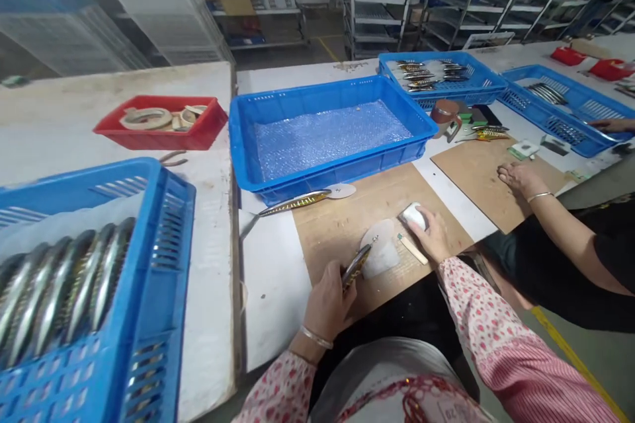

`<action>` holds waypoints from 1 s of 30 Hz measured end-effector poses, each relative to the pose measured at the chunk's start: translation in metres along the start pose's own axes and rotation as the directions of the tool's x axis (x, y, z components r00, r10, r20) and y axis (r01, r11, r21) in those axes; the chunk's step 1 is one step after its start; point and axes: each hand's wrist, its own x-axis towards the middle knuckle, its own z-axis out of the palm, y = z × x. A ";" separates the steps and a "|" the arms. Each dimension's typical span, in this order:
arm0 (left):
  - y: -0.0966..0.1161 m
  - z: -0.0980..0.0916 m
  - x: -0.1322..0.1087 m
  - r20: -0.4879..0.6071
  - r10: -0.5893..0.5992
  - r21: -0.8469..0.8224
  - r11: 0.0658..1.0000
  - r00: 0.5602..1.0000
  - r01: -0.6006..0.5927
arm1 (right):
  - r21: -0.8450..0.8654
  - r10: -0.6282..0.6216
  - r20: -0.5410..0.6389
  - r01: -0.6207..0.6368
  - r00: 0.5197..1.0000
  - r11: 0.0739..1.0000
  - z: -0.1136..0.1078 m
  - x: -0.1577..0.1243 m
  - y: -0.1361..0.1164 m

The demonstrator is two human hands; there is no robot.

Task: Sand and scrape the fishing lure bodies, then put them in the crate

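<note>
My left hand (327, 301) is closed around a slim, shiny fish-shaped lure (358, 263), its tip resting on a pale round pad (381, 252) on the brown board (342, 225). My right hand (430, 232) is closed over a small white object (413, 213) on the same board. A thin pale stick (413, 249) lies just left of that hand. A second gold lure (295, 203) lies on the board's far edge beside a small white disc (341, 190).
A blue crate (327, 129) lined with bubble wrap stands ahead. At my left, a blue crate (149, 291) holds several silver lures. A red tray (163, 122) holds tape rolls. A co-worker's arm (550, 211) rests on another board at right, with more blue crates (570, 109) beyond.
</note>
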 end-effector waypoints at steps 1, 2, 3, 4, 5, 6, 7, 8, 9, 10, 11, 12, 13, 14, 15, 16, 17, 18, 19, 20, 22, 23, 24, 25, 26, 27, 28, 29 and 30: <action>0.005 0.006 -0.007 0.013 0.005 -0.020 1.000 1.000 -0.005 | 0.061 -0.011 0.012 0.010 1.000 0.998 -0.005 0.003 -0.005; 0.009 0.012 -0.012 0.029 -0.003 -0.030 1.000 1.000 0.004 | 0.107 -0.050 0.032 0.046 0.998 0.993 -0.010 0.005 -0.012; 0.014 0.016 -0.015 0.044 -0.023 -0.029 0.999 0.999 0.024 | 0.126 -0.111 0.065 0.102 0.992 0.987 -0.014 0.006 -0.018; 0.018 0.020 -0.016 0.065 -0.041 -0.024 0.999 0.997 0.042 | 0.118 -0.180 0.114 0.167 0.977 0.979 -0.017 0.005 -0.025; 0.021 0.023 -0.016 0.093 -0.053 -0.018 0.998 0.994 0.055 | 0.087 -0.235 0.167 0.223 0.957 0.971 -0.019 0.003 -0.031; 0.023 0.024 -0.015 0.124 -0.063 -0.011 0.998 0.990 0.065 | 0.045 -0.264 0.207 0.260 0.942 0.965 -0.019 -0.001 -0.037; 0.024 0.026 -0.013 0.157 -0.069 -0.006 0.997 0.985 0.071 | 0.003 -0.268 0.226 0.274 0.937 0.962 -0.019 -0.007 -0.043; 0.025 0.026 -0.012 0.187 -0.070 -0.005 0.997 0.980 0.073 | -0.028 -0.257 0.223 0.270 0.940 0.963 -0.018 -0.014 -0.049; 0.024 0.027 -0.010 0.211 -0.070 -0.006 0.997 0.975 0.073 | -0.042 -0.244 0.205 0.258 0.948 0.965 -0.018 -0.022 -0.054; 0.023 0.027 -0.009 0.227 -0.067 -0.007 0.997 0.971 0.071 | -0.039 -0.240 0.184 0.251 0.953 0.967 -0.018 -0.030 -0.059; 0.022 0.028 -0.008 0.235 -0.067 -0.007 0.997 0.970 0.071 | -0.023 -0.253 0.177 0.261 0.951 0.965 -0.019 -0.037 -0.064; 0.021 0.028 -0.008 0.238 -0.066 -0.008 0.998 0.969 0.070 | -0.003 -0.281 0.196 0.287 0.940 0.958 -0.020 -0.041 -0.068; 0.021 0.029 -0.007 0.241 -0.061 -0.012 0.998 0.969 0.066 | 0.015 -0.315 0.232 0.321 0.920 0.947 -0.022 -0.043 -0.072; 0.021 0.030 -0.008 0.242 -0.057 -0.016 0.998 0.969 0.063 | 0.024 -0.341 0.270 0.348 0.900 0.937 -0.024 -0.042 -0.074; 0.021 0.031 -0.008 0.242 -0.059 -0.011 0.998 0.968 0.064 | 0.017 -0.346 0.300 0.358 0.889 0.934 -0.025 -0.038 -0.075; 0.022 0.032 -0.008 0.240 -0.066 0.002 0.998 0.969 0.067 | -0.010 -0.328 0.313 0.348 0.891 0.937 -0.025 -0.032 -0.076; 0.024 0.032 -0.008 0.239 -0.076 0.018 0.997 0.968 0.074 | -0.049 -0.294 0.309 0.324 0.904 0.945 -0.025 -0.026 -0.075; 0.025 0.033 -0.008 0.241 -0.087 0.034 0.996 0.967 0.081 | -0.086 -0.260 0.298 0.297 0.919 0.951 -0.025 -0.021 -0.074; 0.026 0.033 -0.009 0.249 -0.100 0.047 0.995 0.963 0.091 | -0.108 -0.239 0.285 0.279 0.928 0.954 -0.025 -0.018 -0.074; 0.027 0.032 -0.008 0.260 -0.110 0.055 0.994 0.959 0.099 | -0.111 -0.238 0.278 0.277 0.931 0.954 -0.026 -0.018 -0.074; 0.028 0.031 -0.008 0.283 -0.109 0.049 0.994 0.953 0.100 | -0.063 -0.286 0.299 0.318 0.911 0.946 -0.028 -0.023 -0.076; 0.029 0.031 -0.008 0.288 -0.104 0.043 0.994 0.952 0.096 | -0.027 -0.319 0.318 0.345 0.893 0.938 -0.029 -0.026 -0.077; 0.029 0.030 -0.008 0.288 -0.100 0.040 0.995 0.952 0.092 | -0.002 -0.344 0.338 0.366 0.876 0.931 -0.029 -0.028 -0.078; 0.029 0.030 -0.009 0.285 -0.099 0.041 0.995 0.953 0.091 | 0.004 -0.350 0.352 0.372 0.868 0.928 -0.030 -0.028 -0.078; 0.030 0.029 -0.009 0.279 -0.102 0.046 0.995 0.955 0.093 | -0.012 -0.339 0.358 0.367 0.870 0.930 -0.029 -0.026 -0.077; 0.031 0.029 -0.009 0.273 -0.108 0.055 0.994 0.956 0.097 | -0.044 -0.314 0.350 0.350 0.883 0.936 -0.028 -0.023 -0.076; 0.032 0.028 -0.009 0.268 -0.118 0.066 0.992 0.956 0.104 | -0.082 -0.285 0.331 0.329 0.900 0.941 -0.028 -0.020 -0.075; 0.032 0.028 -0.009 0.264 -0.131 0.076 0.990 0.956 0.115 | -0.113 -0.265 0.311 0.312 0.913 0.943 -0.027 -0.018 -0.074; 0.032 0.027 -0.008 0.262 -0.139 0.081 0.989 0.955 0.121 | -0.126 -0.261 0.300 0.309 0.918 0.943 -0.028 -0.018 -0.074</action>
